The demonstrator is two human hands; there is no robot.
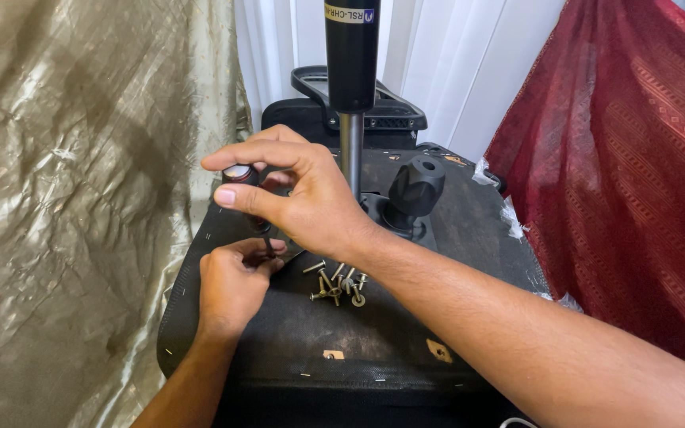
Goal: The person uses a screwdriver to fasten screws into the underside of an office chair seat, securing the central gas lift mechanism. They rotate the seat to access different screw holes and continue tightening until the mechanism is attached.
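Between both hands: screwdriver (249,198) standing upright on the upturned seat base (295,333).
Right hand (295,194): pinching its handle top.
Left hand (235,281): closing around the shaft tip, probably steadying a screw.
Beside left hand: loose screws (338,285) lying.
Risk: tip slipping, jabbing fingers.

R hand (299,194) raised w/ wrist bent, thumb & index pinched shut at the fingertips; L hand (231,285) held lower, curled into a loose fist, both forearms extended fwd
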